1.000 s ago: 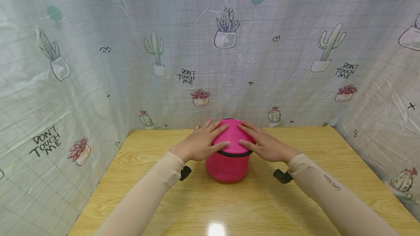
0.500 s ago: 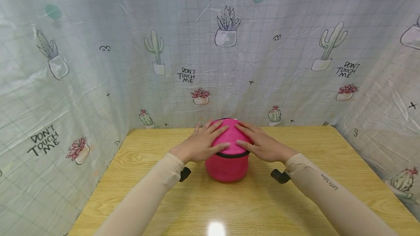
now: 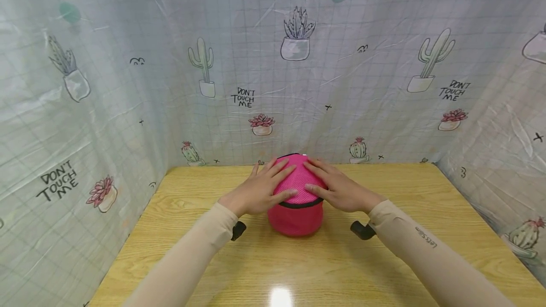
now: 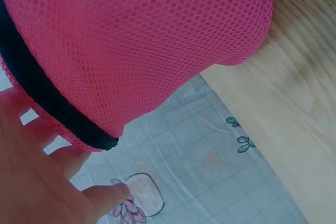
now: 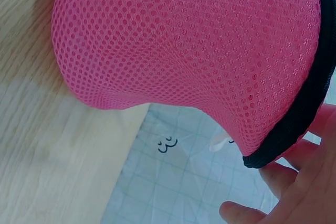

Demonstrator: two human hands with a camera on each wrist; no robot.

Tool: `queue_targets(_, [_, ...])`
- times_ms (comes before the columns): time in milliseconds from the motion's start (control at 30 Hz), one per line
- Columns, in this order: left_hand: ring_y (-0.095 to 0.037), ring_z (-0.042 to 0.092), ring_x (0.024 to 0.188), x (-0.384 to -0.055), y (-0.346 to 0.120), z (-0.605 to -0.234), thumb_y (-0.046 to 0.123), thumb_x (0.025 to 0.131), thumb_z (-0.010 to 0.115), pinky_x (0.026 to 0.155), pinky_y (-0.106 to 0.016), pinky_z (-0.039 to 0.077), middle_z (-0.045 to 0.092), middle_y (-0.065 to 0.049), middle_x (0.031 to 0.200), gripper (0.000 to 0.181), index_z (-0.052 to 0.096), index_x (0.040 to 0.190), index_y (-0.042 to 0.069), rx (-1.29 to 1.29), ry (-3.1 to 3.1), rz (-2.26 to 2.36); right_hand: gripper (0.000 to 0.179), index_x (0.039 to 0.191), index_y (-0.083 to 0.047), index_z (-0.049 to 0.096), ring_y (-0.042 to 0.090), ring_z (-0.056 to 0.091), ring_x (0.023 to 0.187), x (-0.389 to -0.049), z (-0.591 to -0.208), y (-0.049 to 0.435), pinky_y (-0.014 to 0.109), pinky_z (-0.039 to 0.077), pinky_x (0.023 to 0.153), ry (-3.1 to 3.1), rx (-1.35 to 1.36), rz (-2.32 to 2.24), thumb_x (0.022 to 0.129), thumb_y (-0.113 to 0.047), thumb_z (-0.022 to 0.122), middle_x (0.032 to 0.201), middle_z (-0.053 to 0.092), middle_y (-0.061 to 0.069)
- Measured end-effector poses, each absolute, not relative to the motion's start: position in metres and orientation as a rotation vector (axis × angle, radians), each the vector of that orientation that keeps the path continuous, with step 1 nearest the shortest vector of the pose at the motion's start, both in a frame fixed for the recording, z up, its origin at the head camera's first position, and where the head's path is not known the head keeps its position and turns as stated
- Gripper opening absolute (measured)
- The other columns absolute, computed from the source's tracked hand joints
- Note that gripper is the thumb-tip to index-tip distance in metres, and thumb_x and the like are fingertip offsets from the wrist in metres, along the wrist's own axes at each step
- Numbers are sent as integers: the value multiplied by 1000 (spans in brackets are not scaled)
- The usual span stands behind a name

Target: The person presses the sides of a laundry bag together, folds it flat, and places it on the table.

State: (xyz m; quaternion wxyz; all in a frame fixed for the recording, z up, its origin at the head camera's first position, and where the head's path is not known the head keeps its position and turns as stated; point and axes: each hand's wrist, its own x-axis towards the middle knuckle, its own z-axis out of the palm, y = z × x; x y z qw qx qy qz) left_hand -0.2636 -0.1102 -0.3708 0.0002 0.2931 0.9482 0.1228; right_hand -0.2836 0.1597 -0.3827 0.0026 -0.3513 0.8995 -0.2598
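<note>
A bright pink mesh laundry bag (image 3: 296, 224) stands on the table in the head view. A black zip band (image 3: 300, 205) runs round it below the domed top. My left hand (image 3: 261, 192) rests on the top's left side, fingers spread and thumb toward the front. From the right, my right hand (image 3: 344, 192) lies on the top in the same way. Both wrist views show the mesh side of the bag bulging and creased below the band (image 4: 47, 90). Fingers (image 5: 278, 178) of the right hand reach over the band's far edge. The bag's inside is hidden.
The wooden table (image 3: 204, 269) reaches back to a hanging curtain (image 3: 315, 84) printed with cacti, which also closes off both sides. Black wrist-worn pieces (image 3: 363, 230) show beneath the sleeves.
Both hands and the bag's top have shifted slightly left, and the front of the black band sits a little lower. The bag's base stays in nearly the same place.
</note>
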Motion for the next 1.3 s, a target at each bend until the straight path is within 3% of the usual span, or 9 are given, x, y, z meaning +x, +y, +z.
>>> queue_targets(833, [-29, 1, 164, -260, -112, -380, 72, 101, 38, 127, -68, 8, 12, 0, 176, 81, 15, 167, 32, 913, 2956, 386, 76, 166, -16, 27, 40, 11, 161, -277, -389, 156, 65, 23, 125, 2804, -1107, -857, 104, -51, 56, 175, 17, 7])
queue_targets(1300, [-36, 8, 163, -259, -110, -386, 69, 103, 40, 124, -71, 12, 15, -3, 176, 79, 20, 167, 29, 937, 2976, 387, 75, 165, -15, 28, 40, 11, 161, -277, -397, 157, 64, 23, 125, 2802, -1119, -884, 104, -47, 58, 174, 18, 9])
